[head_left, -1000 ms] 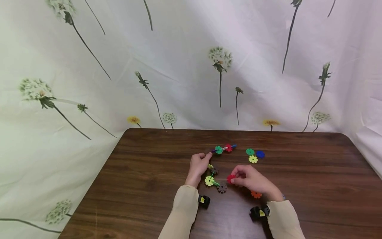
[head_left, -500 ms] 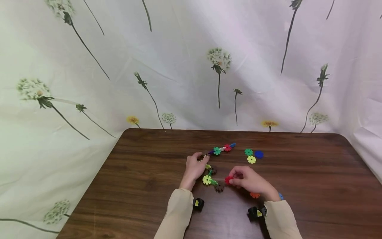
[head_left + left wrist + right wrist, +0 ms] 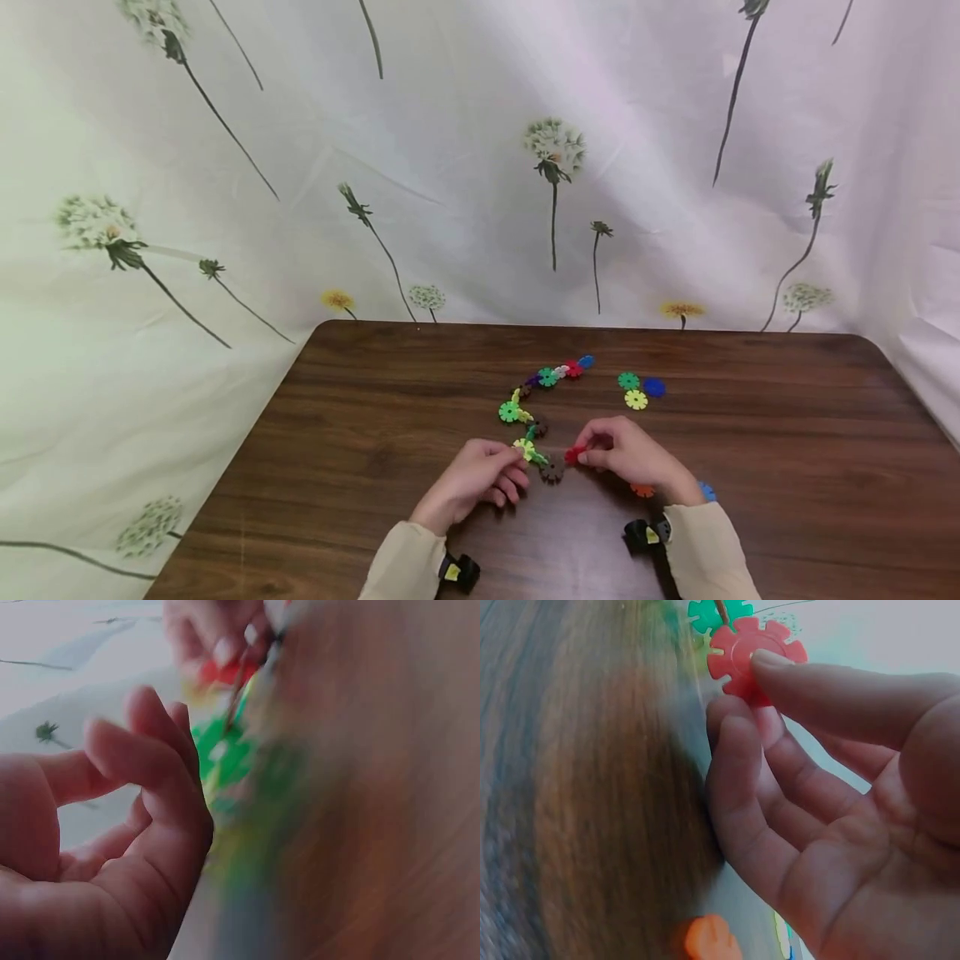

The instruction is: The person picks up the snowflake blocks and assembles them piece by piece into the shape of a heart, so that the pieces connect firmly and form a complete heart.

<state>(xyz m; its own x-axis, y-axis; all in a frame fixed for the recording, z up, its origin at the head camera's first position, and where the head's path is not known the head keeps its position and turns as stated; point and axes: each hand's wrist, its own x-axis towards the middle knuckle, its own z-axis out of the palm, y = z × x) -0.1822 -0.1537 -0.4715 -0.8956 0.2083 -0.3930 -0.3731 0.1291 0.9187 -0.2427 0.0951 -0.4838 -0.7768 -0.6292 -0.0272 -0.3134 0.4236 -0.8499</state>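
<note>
A curved chain of notched plastic discs lies on the table, ending near me in a dark brown disc [image 3: 552,469]. My right hand [image 3: 626,454] pinches a red notched disc [image 3: 751,656] between thumb and fingertips. In the head view that disc is just right of the brown one; I cannot tell whether they touch. My left hand [image 3: 476,482] is beside the chain's near end, its fingertips close to a yellow-green disc [image 3: 523,449]. In the left wrist view its fingers [image 3: 169,772] are loosely bent, and nothing shows between them.
Behind my right hand lie a loose green disc [image 3: 628,381], a yellow disc [image 3: 636,400] and a dark blue disc [image 3: 654,387]. An orange disc [image 3: 642,490] and a blue disc [image 3: 707,492] are partly hidden by my right hand and wrist. A dandelion-print cloth [image 3: 480,167] hangs behind the table.
My left hand has left the chain's middle and come down toward me, uncovering a green disc and its neighbours. My right hand still pinches the red disc, now slightly further left.
</note>
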